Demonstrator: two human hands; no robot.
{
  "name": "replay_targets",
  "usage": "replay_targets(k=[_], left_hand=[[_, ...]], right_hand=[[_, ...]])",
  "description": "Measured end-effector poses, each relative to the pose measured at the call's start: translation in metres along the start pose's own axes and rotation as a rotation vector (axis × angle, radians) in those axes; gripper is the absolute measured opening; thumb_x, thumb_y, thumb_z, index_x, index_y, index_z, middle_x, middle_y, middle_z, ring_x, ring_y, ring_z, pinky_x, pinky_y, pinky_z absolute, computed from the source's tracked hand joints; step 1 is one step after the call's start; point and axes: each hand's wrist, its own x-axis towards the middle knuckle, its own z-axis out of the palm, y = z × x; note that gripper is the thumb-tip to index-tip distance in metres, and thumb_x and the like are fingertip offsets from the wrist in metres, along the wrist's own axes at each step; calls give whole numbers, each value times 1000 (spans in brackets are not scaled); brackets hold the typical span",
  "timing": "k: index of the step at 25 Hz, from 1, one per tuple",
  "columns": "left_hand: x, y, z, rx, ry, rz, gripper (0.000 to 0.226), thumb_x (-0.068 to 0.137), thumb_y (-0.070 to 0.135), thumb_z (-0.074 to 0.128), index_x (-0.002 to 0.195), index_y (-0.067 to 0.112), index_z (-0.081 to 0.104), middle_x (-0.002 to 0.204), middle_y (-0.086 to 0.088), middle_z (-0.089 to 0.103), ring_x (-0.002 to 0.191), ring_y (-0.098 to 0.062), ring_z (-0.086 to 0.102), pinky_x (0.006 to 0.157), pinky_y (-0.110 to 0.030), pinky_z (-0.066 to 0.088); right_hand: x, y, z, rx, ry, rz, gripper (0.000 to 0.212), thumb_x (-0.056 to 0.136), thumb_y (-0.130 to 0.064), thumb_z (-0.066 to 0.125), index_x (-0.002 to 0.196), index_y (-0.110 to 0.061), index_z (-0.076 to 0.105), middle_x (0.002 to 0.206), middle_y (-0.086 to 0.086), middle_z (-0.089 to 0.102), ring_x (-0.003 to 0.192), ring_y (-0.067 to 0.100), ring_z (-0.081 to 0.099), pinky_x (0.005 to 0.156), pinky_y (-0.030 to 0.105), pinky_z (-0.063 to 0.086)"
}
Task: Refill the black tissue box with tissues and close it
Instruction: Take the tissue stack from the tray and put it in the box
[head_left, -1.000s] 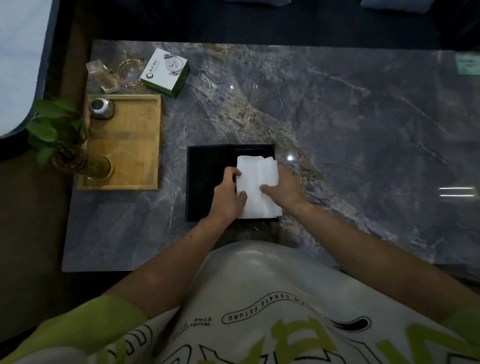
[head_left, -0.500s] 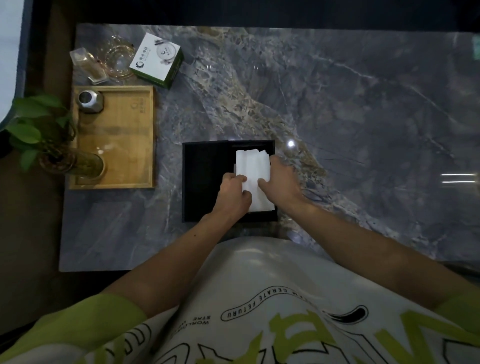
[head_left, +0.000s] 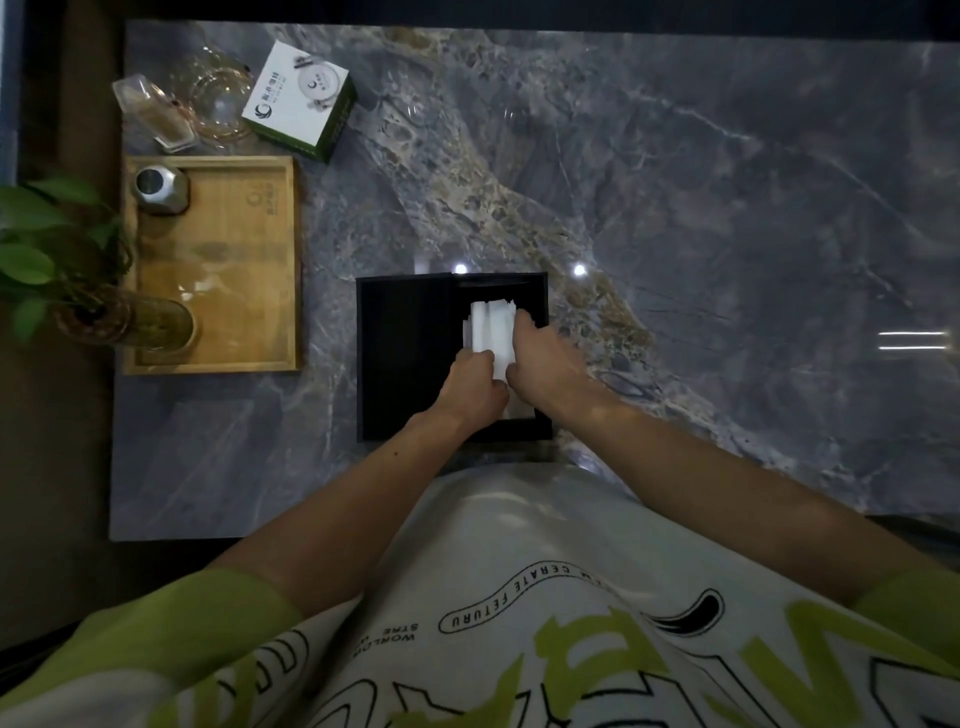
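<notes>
On the bench (head_left: 701, 218) at left, tray (head_left: 244, 332), carton (head_left: 298, 98), plant (head_left: 31, 249), apart from open black box (head_left: 405, 364), left hand (head_left: 475, 387) and right hand (head_left: 548, 366) each in closed grip on tissues (head_left: 493, 327) in its right half

Grey marble table (head_left: 727, 208), dim light

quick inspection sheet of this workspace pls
surface: grey veined marble tabletop, glossy, with light reflections
job's things: black rectangular tissue box lying open; stack of white tissues partly inside its right half
clutter: light wooden tray holding a small metal canister; white-and-green cardboard carton; clear glassware; glass vase with a green leafy plant at the tray's left edge
hands: left hand and right hand grip the stack from either side
cables: nothing seen
surroundings: dark floor; the person's white printed shirt, green sleeves
</notes>
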Motion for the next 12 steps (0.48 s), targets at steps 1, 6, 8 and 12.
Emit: replay_targets(k=[1,6,8,12], left_hand=[[2,-2,2,-6,-6,-3,26,89,6,48,108,-11,54,120,-26,49,103,-37,55,73,-31,43],[0,-10,3,-19,21,54,52,88,-1,45,140,-2,38,147,-12,32,114,-22,48,78,-2,41],[-8,-6,3,-16,27,109,60,92,-5,42,148,-4,22,154,-11,21,131,-25,40,98,-5,34],[-14,-9,13,163,4,136,56,94,1,44,146,-7,26,159,-23,10,145,-36,22,118,-42,22]], right_hand=[[0,-1,1,-17,-22,-3,74,88,-8,60,149,-1,18,130,22,53,107,39,59,74,38,47],[-13,-1,3,-173,11,-111,84,86,0,58,152,2,6,152,26,26,121,39,52,87,45,52],[-21,1,0,-260,39,-189,80,86,4,58,151,4,11,159,25,10,141,36,31,100,41,46],[-22,9,1,-439,-22,-326,67,91,-1,54,149,6,20,161,21,11,149,29,16,112,39,35]])
